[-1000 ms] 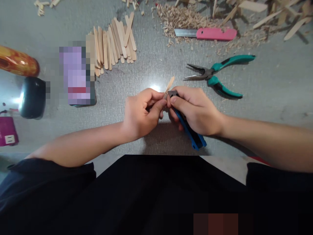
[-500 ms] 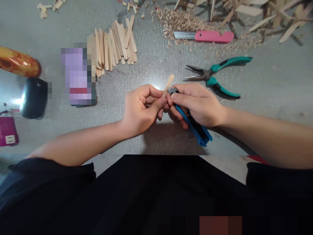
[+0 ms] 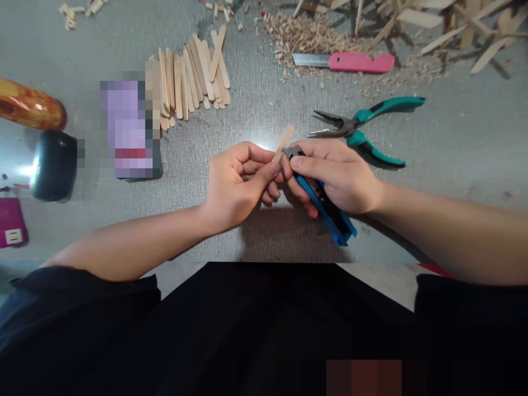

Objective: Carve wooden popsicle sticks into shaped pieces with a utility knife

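My left hand point(image 3: 239, 187) pinches a flat wooden craft stick point(image 3: 285, 140) between thumb and fingers, its rounded tip pointing up and away. My right hand point(image 3: 338, 173) is wrapped round a blue and black hand tool point(image 3: 325, 209) with a grey metal head; its exact kind is unclear. The thumb presses near that head, which sits right beside the stick. Fingers hide the stick's lower end, and whether the metal touches the wood I cannot tell. Just beyond the right hand, long-nose pliers point(image 3: 350, 126) with green handles lie with jaws apart.
Farther back lie a pink-handled knife point(image 3: 361, 62), a heap of wood shavings point(image 3: 305, 41) and loose craft sticks point(image 3: 421, 17). More craft sticks point(image 3: 192, 77) form a row at left, beside a blurred purple box point(image 3: 126, 121). A dark rounded object point(image 3: 55, 165) stands farther left.
Both hands stay almost in place. The tool in my right hand has turned slightly, and the fingers of my left hand have shifted a little under the stick.
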Demonstrator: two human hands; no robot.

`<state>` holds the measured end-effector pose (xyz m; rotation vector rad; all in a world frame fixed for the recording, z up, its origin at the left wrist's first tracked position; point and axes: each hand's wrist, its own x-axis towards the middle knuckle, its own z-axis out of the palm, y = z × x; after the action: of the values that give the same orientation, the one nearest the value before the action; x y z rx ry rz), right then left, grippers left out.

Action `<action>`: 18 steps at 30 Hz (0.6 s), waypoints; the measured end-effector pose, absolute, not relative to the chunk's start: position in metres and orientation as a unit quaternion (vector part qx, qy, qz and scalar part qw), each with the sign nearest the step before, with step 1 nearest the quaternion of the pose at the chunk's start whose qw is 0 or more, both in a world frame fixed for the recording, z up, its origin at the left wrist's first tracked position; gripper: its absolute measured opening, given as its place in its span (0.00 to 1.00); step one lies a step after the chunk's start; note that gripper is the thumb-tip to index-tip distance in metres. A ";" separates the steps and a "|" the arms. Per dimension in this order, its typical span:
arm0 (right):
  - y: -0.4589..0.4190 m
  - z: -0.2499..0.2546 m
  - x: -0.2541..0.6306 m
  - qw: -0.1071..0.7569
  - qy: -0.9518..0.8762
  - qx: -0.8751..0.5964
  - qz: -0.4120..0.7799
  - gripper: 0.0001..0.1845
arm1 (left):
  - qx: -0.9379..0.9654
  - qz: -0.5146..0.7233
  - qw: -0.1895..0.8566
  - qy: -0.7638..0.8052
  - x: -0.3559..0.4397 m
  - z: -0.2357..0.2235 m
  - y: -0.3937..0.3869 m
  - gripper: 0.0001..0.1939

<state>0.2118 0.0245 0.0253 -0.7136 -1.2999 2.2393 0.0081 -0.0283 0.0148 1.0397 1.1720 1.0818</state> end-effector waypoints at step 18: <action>0.011 0.034 0.204 0.208 -0.485 -0.411 0.743 0.16 | 0.494 0.464 0.537 0.501 0.008 0.001 -0.034 0.17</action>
<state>0.2040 0.0113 0.0342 -1.1427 -1.3511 2.0688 0.0077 -0.0338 0.0015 1.1764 1.1935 1.1053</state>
